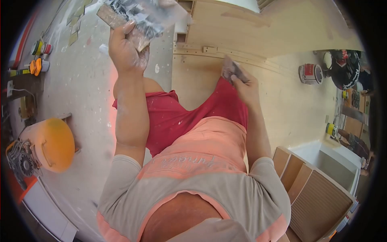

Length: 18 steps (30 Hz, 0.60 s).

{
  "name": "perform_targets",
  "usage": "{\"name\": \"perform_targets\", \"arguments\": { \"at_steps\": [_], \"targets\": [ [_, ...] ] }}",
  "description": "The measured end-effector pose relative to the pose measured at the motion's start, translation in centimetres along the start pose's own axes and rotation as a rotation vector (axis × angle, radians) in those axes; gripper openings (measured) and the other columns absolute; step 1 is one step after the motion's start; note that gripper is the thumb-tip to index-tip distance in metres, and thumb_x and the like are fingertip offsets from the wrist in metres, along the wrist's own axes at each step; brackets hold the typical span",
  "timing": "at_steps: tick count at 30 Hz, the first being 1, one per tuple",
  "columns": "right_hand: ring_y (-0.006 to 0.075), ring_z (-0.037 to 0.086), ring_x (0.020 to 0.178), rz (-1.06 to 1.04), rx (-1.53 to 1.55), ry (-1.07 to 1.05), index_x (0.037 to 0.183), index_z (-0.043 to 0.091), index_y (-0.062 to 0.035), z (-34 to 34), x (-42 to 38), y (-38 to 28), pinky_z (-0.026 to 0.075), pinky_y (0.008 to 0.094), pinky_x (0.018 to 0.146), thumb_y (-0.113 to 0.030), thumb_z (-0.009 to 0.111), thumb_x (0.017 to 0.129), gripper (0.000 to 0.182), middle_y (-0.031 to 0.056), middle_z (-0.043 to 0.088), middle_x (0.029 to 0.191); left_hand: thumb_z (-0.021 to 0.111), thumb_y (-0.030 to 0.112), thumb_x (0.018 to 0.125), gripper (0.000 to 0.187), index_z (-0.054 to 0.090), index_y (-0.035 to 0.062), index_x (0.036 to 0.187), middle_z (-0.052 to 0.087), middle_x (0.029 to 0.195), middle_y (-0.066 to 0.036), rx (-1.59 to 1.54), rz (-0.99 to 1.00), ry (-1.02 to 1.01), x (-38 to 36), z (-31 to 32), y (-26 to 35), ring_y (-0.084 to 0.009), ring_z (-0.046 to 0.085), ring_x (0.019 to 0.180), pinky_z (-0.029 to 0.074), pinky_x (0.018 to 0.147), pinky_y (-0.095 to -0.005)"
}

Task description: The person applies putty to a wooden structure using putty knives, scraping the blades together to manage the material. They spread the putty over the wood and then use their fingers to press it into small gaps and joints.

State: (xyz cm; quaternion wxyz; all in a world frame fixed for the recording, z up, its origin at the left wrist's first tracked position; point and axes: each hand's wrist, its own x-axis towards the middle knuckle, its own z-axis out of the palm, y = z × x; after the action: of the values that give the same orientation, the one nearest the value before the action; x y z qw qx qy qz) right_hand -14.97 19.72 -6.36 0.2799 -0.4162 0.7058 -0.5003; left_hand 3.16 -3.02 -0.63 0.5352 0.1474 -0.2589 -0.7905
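Observation:
At the top of the head view, my left hand (131, 50) is raised and closed on the lower edge of a flat, paste-smeared plate (155, 18). White and dark smears cover its face, and brownish pieces show along the edge near my fingers. Lower and to the right, my right hand (245, 84) is wrapped around a small flat scraper (230, 68). Its dirty blade points up and away, just above the red shorts (201, 103) and in front of the pale wooden panel (197, 76). My palm hides part of the scraper's handle.
A large wooden panel (290, 101) stretches along the right. An orange-yellow tank (56, 143) beside a motor stands at left. A paint can (310, 74) sits at upper right, and a wooden cabinet (318, 197) at lower right. Tins (41, 47) lie at the left edge.

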Motion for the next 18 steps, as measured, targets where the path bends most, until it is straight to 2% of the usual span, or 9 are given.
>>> {"name": "perform_targets", "arguments": {
  "at_steps": [2, 3, 6, 8, 12, 13, 16, 17, 18],
  "targets": [
    [0.017, 0.056, 0.094, 0.406, 0.506, 0.232, 0.113, 0.05, 0.0043, -0.7, -1.5, 0.6, 0.044, 0.028, 0.083, 0.006, 0.048, 0.078, 0.034, 0.0077, 0.059, 0.104, 0.043, 0.006, 0.074, 0.034, 0.043, -0.0024, 0.107, 0.057, 0.09, -0.01, 0.163, 0.016, 0.052, -0.2, 0.8, -0.8, -0.0238, 0.058, 0.083, 0.05, 0.07, -0.0378],
    [0.017, 0.056, 0.094, 0.402, 0.514, 0.24, 0.113, 0.05, 0.0043, -1.3, -1.8, 0.7, 0.044, 0.028, 0.083, 0.006, 0.048, 0.078, 0.034, 0.0077, 0.059, 0.104, 0.043, 0.006, 0.074, 0.034, 0.043, -0.0024, 0.107, 0.057, 0.09, -0.01, 0.168, 0.013, 0.042, -0.3, 1.4, -1.4, -0.0238, 0.058, 0.083, 0.05, 0.07, -0.0378],
    [0.0164, 0.057, 0.09, 0.293, 0.492, 0.311, 0.112, 0.05, 0.0062, -2.7, -1.8, 0.4, 0.044, 0.0271, 0.083, 0.007, 0.049, 0.077, 0.034, 0.0094, 0.058, 0.104, 0.044, 0.006, 0.074, 0.032, 0.045, -0.0025, 0.105, 0.055, 0.088, -0.008, 0.37, -0.031, -0.034, -0.8, 1.9, -3.1, -0.02, 0.056, 0.08, 0.048, 0.068, -0.0325],
    [0.0158, 0.058, 0.086, -0.069, 0.1, 0.354, 0.109, 0.054, 0.0014, -3.4, -1.0, -2.0, 0.046, 0.0247, 0.074, 0.007, 0.052, 0.076, 0.033, 0.0101, 0.06, 0.098, 0.047, 0.005, 0.073, 0.024, 0.05, -0.0019, 0.096, 0.053, 0.077, -0.005, 0.771, -0.218, -0.195, -1.1, 1.9, -4.2, -0.0113, 0.051, 0.07, 0.042, 0.06, -0.0263],
    [0.026, 0.054, 0.094, -0.553, -0.593, 0.345, 0.093, 0.063, -0.0102, -2.4, 1.1, -5.5, 0.046, 0.035, 0.076, 0.007, 0.058, 0.057, 0.04, 0.0084, 0.06, 0.095, 0.049, 0.005, 0.073, 0.024, 0.05, -0.003, 0.096, 0.054, 0.081, -0.004, 1.052, -0.254, -0.524, -3.0, 3.7, -6.5, -0.0091, 0.048, 0.068, 0.041, 0.058, -0.0247],
    [0.026, 0.054, 0.094, -0.539, -0.6, 0.362, 0.093, 0.063, -0.0102, -1.8, 1.1, -6.1, 0.046, 0.035, 0.076, 0.007, 0.058, 0.057, 0.04, 0.0084, 0.06, 0.095, 0.049, 0.005, 0.073, 0.024, 0.05, -0.003, 0.096, 0.054, 0.081, -0.004, 1.049, -0.264, -0.546, -3.2, 3.9, -6.7, -0.0091, 0.048, 0.068, 0.041, 0.058, -0.0247],
    [0.0296, 0.052, 0.098, -0.552, -0.65, 0.185, 0.094, 0.061, -0.0054, -1.3, 0.5, -6.4, 0.045, 0.0374, 0.08, 0.012, 0.055, 0.055, 0.043, 0.0086, 0.059, 0.099, 0.049, 0.003, 0.072, 0.028, 0.049, -0.0029, 0.099, 0.054, 0.087, -0.006, 0.815, -0.069, -0.31, -3.0, 4.2, -6.5, -0.0119, 0.052, 0.07, 0.045, 0.06, -0.0279],
    [0.0283, 0.052, 0.098, -0.501, -0.631, 0.042, 0.094, 0.061, -0.0065, -1.9, 0.2, -5.5, 0.045, 0.0366, 0.08, 0.011, 0.054, 0.059, 0.041, 0.0072, 0.059, 0.1, 0.048, 0.003, 0.072, 0.031, 0.048, -0.0032, 0.102, 0.054, 0.09, -0.008, 0.835, -0.066, -0.215, -2.6, 4.1, -5.7, -0.0141, 0.054, 0.072, 0.047, 0.063, -0.0299],
    [0.027, 0.052, 0.099, -0.445, -0.607, -0.101, 0.095, 0.062, -0.0077, -2.2, -0.5, -4.6, 0.045, 0.0358, 0.08, 0.011, 0.052, 0.062, 0.038, 0.0057, 0.06, 0.101, 0.047, 0.005, 0.072, 0.033, 0.048, -0.0033, 0.103, 0.055, 0.092, -0.009, 0.776, 0.086, -0.26, -2.5, 3.6, -5.0, -0.0163, 0.056, 0.074, 0.048, 0.062, -0.0312]
  ]
}}
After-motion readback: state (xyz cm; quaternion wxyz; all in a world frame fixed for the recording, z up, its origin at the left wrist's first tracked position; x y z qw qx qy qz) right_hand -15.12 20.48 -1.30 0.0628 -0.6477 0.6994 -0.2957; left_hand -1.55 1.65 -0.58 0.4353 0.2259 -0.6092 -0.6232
